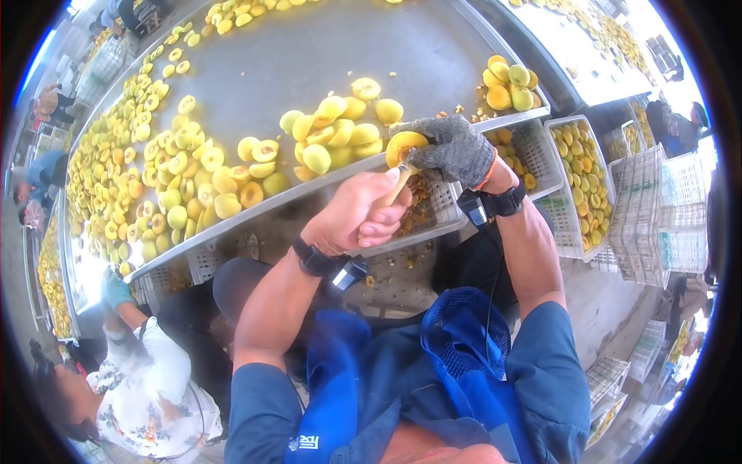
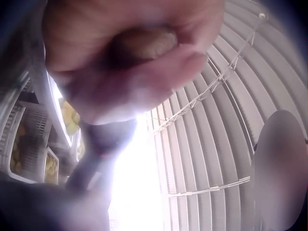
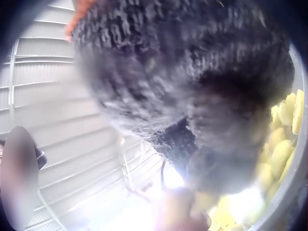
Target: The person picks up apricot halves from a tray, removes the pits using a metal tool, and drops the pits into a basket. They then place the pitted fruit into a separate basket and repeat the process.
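Note:
In the head view my bare left hand (image 1: 363, 210) grips a pale wooden-handled pitting tool (image 1: 397, 185), whose tip meets the cut face of a yellow peach half (image 1: 403, 145). The butt of the handle (image 2: 151, 44) shows inside the curled fingers in the left wrist view. My right hand (image 1: 448, 148), in a dark grey knitted glove, holds that peach half over the table's near edge. From the right wrist, the glove (image 3: 159, 62) fills most of the view and hides the fruit's far side. A pile of peach halves (image 1: 340, 131) lies just left of the hands.
The metal table (image 1: 255, 77) has a raised rim and bears many peach halves (image 1: 154, 193) at its left. A smaller heap (image 1: 510, 83) sits at the right corner. Crates of peaches (image 1: 581, 174) stand to the right, another crate (image 1: 437, 213) below the hands. A person (image 1: 154, 379) works at left.

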Demonstrator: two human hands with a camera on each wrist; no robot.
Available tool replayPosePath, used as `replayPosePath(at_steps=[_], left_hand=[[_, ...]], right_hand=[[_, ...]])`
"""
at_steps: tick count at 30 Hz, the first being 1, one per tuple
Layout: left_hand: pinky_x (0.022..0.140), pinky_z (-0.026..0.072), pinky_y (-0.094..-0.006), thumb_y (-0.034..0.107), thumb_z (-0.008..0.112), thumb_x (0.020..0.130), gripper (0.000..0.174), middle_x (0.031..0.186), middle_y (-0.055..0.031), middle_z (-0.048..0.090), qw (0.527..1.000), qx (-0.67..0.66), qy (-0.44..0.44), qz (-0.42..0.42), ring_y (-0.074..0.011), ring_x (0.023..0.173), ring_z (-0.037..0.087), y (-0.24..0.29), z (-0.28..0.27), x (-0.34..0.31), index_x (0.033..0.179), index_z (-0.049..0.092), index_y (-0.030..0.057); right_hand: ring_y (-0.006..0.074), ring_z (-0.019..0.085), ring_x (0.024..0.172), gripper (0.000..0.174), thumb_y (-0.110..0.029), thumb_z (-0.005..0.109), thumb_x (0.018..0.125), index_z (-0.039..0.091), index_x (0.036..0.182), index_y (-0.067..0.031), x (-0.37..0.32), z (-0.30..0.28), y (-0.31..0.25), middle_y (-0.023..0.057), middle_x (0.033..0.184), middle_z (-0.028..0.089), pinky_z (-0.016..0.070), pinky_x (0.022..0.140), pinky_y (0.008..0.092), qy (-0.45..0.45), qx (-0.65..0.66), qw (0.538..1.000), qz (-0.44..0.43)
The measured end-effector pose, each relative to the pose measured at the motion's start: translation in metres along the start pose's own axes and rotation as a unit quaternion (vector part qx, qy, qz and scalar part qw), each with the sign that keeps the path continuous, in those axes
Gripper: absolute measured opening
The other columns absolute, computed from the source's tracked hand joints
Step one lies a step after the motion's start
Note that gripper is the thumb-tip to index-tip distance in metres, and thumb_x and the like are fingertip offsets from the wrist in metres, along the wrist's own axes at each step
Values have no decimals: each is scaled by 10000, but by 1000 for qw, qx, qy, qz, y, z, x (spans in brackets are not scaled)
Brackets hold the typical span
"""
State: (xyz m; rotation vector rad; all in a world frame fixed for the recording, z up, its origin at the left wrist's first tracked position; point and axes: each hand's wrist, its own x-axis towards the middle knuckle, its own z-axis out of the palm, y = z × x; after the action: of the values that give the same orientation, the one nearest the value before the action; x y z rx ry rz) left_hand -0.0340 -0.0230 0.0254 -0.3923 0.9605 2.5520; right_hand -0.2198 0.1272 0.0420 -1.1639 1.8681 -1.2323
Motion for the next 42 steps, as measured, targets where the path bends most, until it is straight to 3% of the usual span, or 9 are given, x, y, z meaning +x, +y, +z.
replayPosePath(at_steps=[9,12,18,23,25,28,33,38,42], left_hand=[[358,288,-217,389,435,1103,431,608,46,395,998,56,35,-2,-38,412,344,-3,0,0,958,552,0],[345,285,-209,394,443,1098,426,607,48,400,1000,11,7,0,-35,408,342,-3,-4,2,965,555,5],[328,306,-215,415,447,1086,417,594,55,392,975,-118,-185,-22,-43,400,350,-11,-23,10,1012,573,25],[336,307,-223,380,467,1082,417,617,30,456,980,196,-29,-18,-49,396,364,-4,-17,2,938,612,16],[395,392,-301,347,496,1067,410,609,-33,510,862,497,80,67,-147,439,473,-11,-19,6,899,629,-3],[523,508,-448,321,556,1029,383,610,-152,597,494,811,215,228,-334,573,652,-51,-57,26,890,651,-23],[646,483,-545,331,609,999,406,730,-309,620,676,670,255,172,-503,719,612,-42,-19,7,859,595,-50],[631,487,-527,359,624,999,417,724,-294,632,701,615,266,243,-488,712,629,-38,-6,3,871,606,-37],[624,492,-525,366,632,994,416,699,-275,634,700,613,261,256,-473,685,633,-41,-3,7,891,609,-36]], right_hand=[[165,715,829,432,-192,834,815,735,1218,-74,-2,9,9,132,982,769,560,802,306,36,-22,999,22],[77,649,813,442,-99,772,882,678,1305,-9,-1,12,16,35,1003,752,546,713,256,58,-90,991,-76],[110,680,895,477,-88,775,868,662,1324,-2,1,2,36,55,1037,749,568,786,270,-42,235,971,13],[115,671,633,379,-57,755,877,685,1242,19,-1,-12,33,64,925,744,538,549,259,56,161,984,41],[121,657,575,372,-55,725,887,685,1250,14,-8,-24,30,51,858,725,537,536,260,70,117,985,106],[105,664,596,382,-43,714,880,692,1259,-2,-27,-52,16,59,877,723,539,530,263,73,38,985,152],[216,714,872,424,-142,752,840,712,1251,-47,-69,-110,53,129,998,748,566,783,343,151,-242,934,216],[302,711,965,370,-245,723,874,734,1206,-80,-37,-101,64,170,1084,746,544,865,374,272,-314,891,181],[343,700,1046,432,-358,734,875,732,1222,-99,35,-47,62,175,1144,732,537,938,423,151,-370,915,56]])
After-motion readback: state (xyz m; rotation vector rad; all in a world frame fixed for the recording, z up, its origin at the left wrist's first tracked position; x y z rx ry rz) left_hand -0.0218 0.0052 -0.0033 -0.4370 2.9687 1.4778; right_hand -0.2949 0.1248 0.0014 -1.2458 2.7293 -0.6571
